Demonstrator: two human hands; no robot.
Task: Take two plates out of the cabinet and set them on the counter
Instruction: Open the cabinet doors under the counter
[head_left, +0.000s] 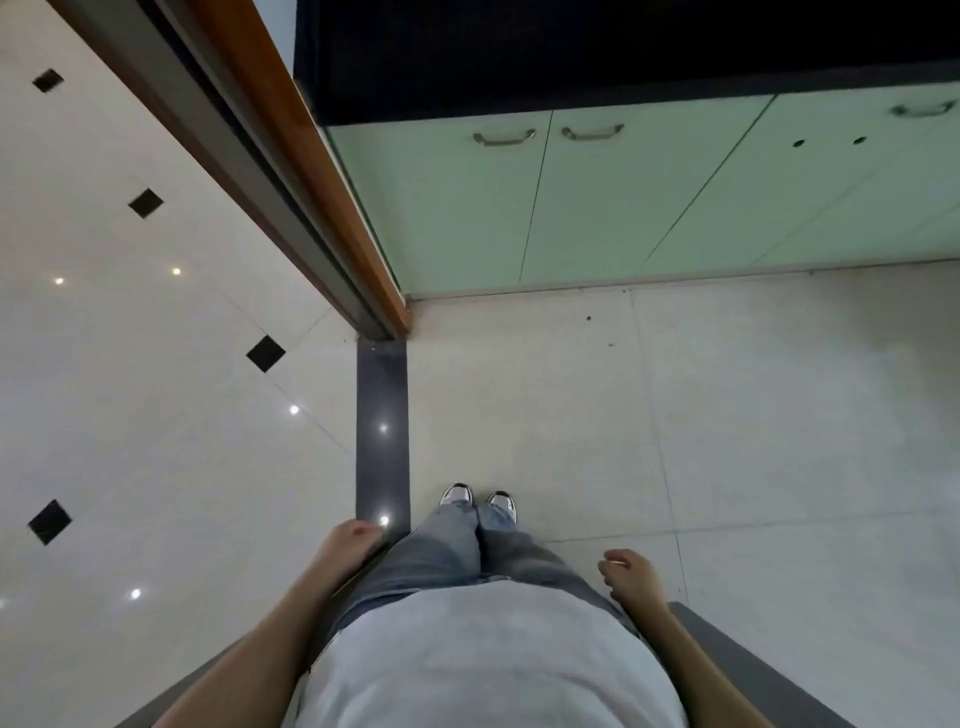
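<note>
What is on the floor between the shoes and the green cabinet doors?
Nothing but bare floor tiles between the shoes and the cabinet doors, apart from a few tiny dark specks. The head view shows it.

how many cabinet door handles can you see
3. One handle and a second sit side by side on the two left green doors; the third is at the far right edge. More may lie outside the frame.

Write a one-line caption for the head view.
Person stands with both hands empty, left hand and right hand at their sides, facing closed green cabinet doors; no plates visible.
</note>
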